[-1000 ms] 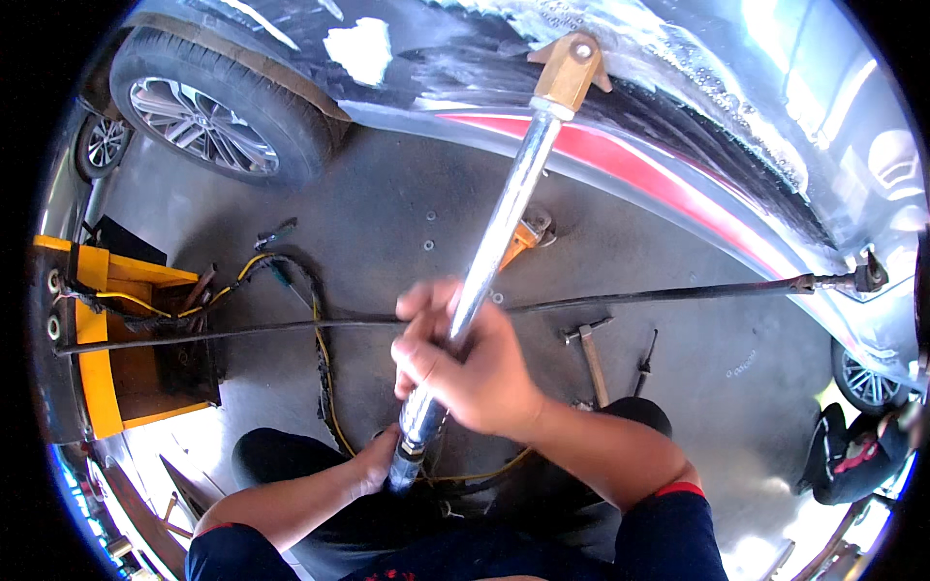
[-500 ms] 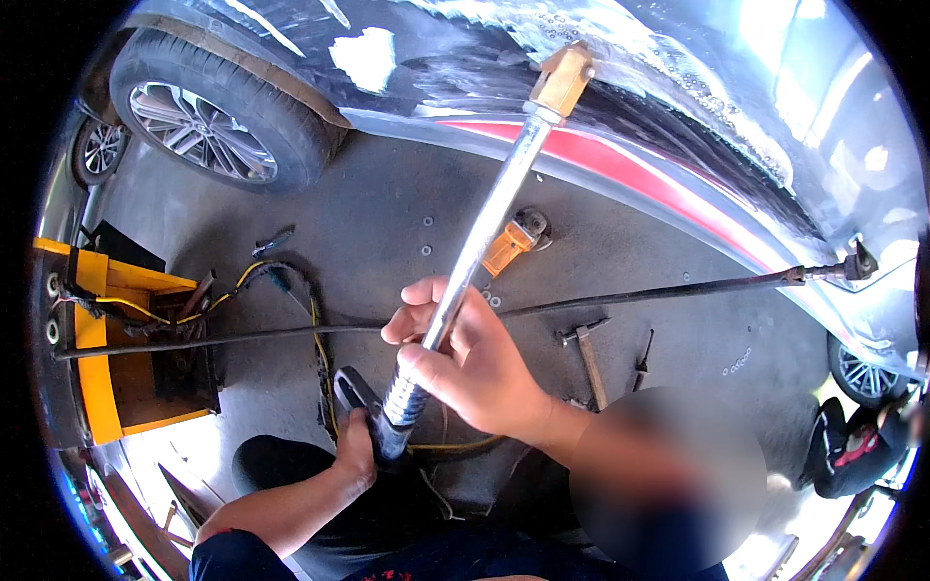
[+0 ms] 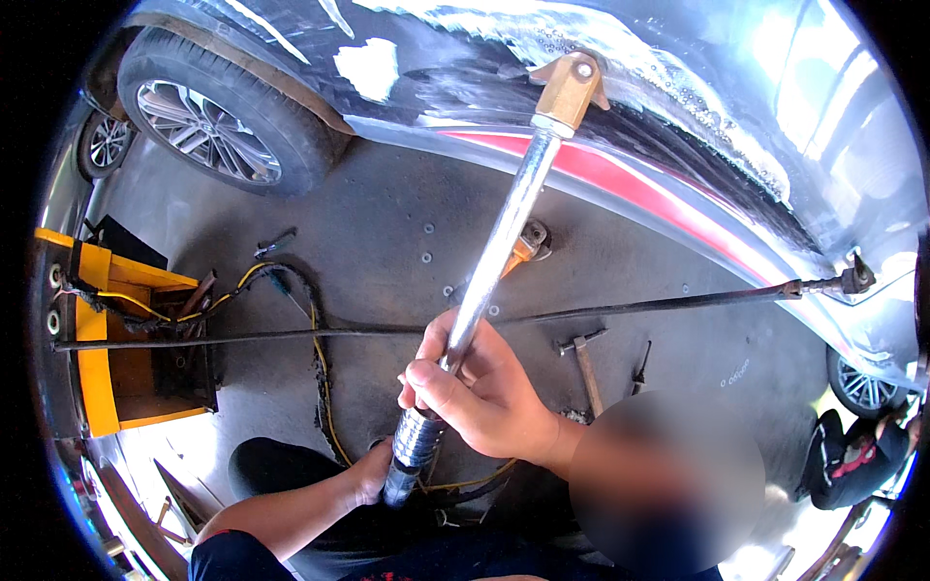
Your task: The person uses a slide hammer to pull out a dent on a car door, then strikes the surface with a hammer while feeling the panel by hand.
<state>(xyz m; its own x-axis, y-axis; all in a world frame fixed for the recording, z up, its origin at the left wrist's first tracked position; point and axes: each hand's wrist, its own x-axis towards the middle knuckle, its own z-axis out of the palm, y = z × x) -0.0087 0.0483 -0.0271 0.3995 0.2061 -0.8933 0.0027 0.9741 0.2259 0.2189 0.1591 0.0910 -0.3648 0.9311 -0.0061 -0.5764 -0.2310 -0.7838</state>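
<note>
A dent puller [image 3: 511, 213] with a long chrome rod slants up and away from me. Its brass-coloured claw head [image 3: 573, 87] lies in front of the patchy, sanded car panel [image 3: 436, 87]; I cannot tell if they touch. My right hand [image 3: 484, 397] is closed round the rod, just above the ribbed dark grip [image 3: 415, 441]. Down at that grip's lower end, my left hand [image 3: 370, 472] holds on, its fingers mostly hidden behind it.
A long black cable [image 3: 659, 302] crosses from a yellow machine [image 3: 97, 339] to a clamp [image 3: 856, 277] at the panel. On the floor lie an orange angle grinder [image 3: 528, 247], a hammer [image 3: 586, 373] and a yellow-black cable [image 3: 320, 358]. A person [image 3: 843, 465] crouches at right.
The puller's head has rolled, so its claw and bolt now face me. My right hand has shifted slightly right and down, its fingers closing round the rod. The handle loop beside my left hand no longer shows.
</note>
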